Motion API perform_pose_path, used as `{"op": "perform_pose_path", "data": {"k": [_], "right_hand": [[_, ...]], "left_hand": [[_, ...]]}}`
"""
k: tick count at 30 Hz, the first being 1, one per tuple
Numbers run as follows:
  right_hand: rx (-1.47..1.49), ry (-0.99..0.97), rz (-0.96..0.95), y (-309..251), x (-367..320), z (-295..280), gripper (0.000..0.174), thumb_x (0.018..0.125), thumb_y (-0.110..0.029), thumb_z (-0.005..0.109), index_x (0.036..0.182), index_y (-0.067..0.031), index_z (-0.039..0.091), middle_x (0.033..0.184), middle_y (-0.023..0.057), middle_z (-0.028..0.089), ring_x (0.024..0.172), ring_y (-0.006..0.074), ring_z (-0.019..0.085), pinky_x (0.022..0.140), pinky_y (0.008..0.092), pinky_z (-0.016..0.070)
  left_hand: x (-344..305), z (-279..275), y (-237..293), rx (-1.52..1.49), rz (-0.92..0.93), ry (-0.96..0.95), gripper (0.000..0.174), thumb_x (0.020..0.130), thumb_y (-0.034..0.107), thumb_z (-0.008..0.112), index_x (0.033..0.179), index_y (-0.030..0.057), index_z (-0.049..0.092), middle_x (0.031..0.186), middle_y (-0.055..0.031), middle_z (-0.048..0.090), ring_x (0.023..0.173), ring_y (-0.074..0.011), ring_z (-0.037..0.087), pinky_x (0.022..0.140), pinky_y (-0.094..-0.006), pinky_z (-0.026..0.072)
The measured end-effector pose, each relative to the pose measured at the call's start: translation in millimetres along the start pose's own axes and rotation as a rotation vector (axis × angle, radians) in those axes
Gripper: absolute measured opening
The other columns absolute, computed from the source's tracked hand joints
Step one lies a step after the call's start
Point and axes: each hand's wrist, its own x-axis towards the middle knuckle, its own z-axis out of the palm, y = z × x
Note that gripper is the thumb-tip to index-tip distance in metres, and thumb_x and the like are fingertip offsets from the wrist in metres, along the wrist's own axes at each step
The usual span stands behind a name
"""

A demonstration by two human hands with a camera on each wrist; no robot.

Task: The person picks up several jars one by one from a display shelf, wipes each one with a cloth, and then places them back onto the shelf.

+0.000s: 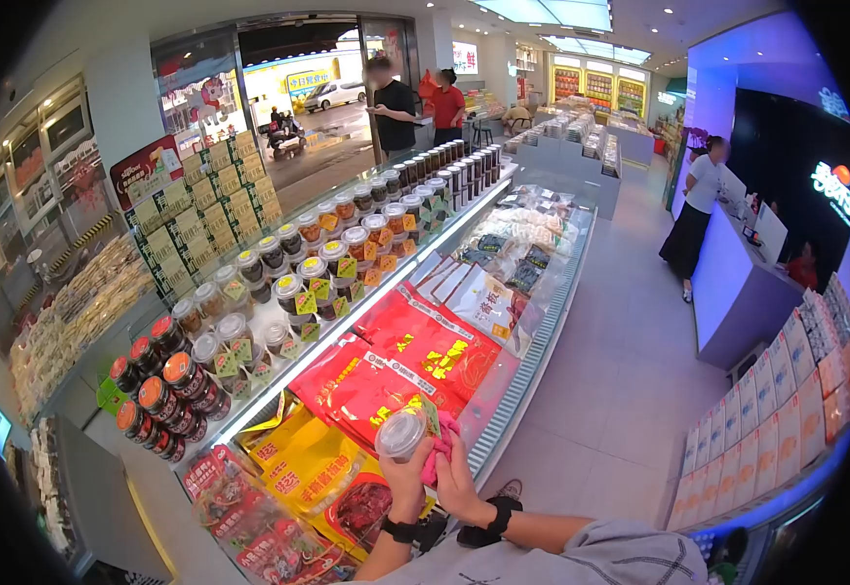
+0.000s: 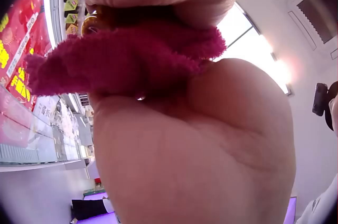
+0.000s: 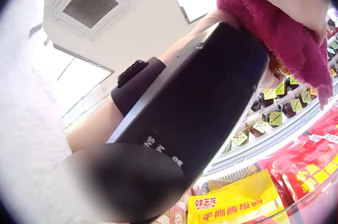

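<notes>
Over the front of the display case, my left hand (image 1: 406,487) grips a small jar (image 1: 400,436) with a clear domed lid and a green and yellow tag. Against the jar's right side my right hand (image 1: 458,480) holds a fuzzy pink cloth (image 1: 442,450), fingers bent round it. Close to the camera in the left wrist view, the bunched cloth (image 2: 116,60) lies between the hands. In the right wrist view the cloth (image 3: 288,36) hangs down beside the jar, most of which is hidden by hands and cloth.
Red packets (image 1: 425,351) and yellow packets (image 1: 313,463) lie in the case below. Rows of lidded jars (image 1: 288,288) stand along its upper shelf, with orange-lidded jars (image 1: 179,370) at the near end. Boxes (image 1: 766,429) are stacked right; several people stand farther off.
</notes>
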Motion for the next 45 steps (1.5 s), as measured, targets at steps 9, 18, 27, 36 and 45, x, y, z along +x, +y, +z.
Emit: {"op": "perform_pose_path", "data": {"k": [9,18,27,36,45], "right_hand": [[1.127,-0.13,0.761,-2.0,54.2,-24.8,0.041,0.101,-0.025,0.036,0.131,-0.0012,0.051,0.129,0.0142,0.057,0.117,0.0224,0.055,0.104,0.0358,0.0409],[0.926,-0.052,0.699,3.0,35.0,-21.9,0.042,0.103,-0.027,0.035,0.135,-0.0029,0.043,0.128,0.0107,0.056,0.114,0.0199,0.056,0.099,0.0364,0.0447],[0.271,-0.052,0.225,2.9,-1.7,-5.3,0.045,0.104,-0.019,0.034,0.145,-0.0016,0.027,0.14,0.0134,0.039,0.129,0.0196,0.037,0.108,0.032,0.0301],[1.059,-0.16,0.931,-0.4,46.4,-29.0,0.041,0.101,-0.03,0.038,0.13,-0.0043,0.051,0.126,0.0109,0.059,0.113,0.0216,0.058,0.1,0.0387,0.0446],[0.903,-0.085,0.831,8.4,21.0,-31.5,0.035,0.102,-0.021,0.039,0.131,-0.0053,0.049,0.122,0.0086,0.06,0.107,0.0174,0.06,0.094,0.0345,0.048]], "left_hand": [[-8.0,-6.4,21.7,-0.014,-0.094,-0.24,0.082,0.064,0.013,0.088,0.131,-0.0008,0.042,0.121,-0.0112,0.058,0.111,-0.0202,0.058,0.098,-0.0344,0.0446],[3.1,-11.9,-5.8,0.112,0.157,-0.197,0.08,0.065,0.012,0.087,0.13,-0.002,0.042,0.12,-0.0113,0.057,0.11,-0.0186,0.057,0.097,-0.0331,0.0442],[-4.8,1.3,-8.8,0.106,0.099,0.037,0.063,0.078,0.007,0.076,0.129,0.0018,0.04,0.12,-0.0101,0.056,0.108,-0.0181,0.057,0.094,-0.0324,0.0467],[-3.3,-10.8,9.1,0.133,0.096,-0.268,0.083,0.064,0.015,0.088,0.131,-0.0021,0.042,0.122,-0.0114,0.057,0.112,-0.0195,0.056,0.099,-0.0326,0.0428],[-8.7,-2.8,-14.2,0.315,0.351,-0.062,0.089,0.062,0.012,0.089,0.133,-0.0017,0.038,0.125,-0.0131,0.054,0.114,-0.0208,0.054,0.098,-0.0333,0.0434]]}}
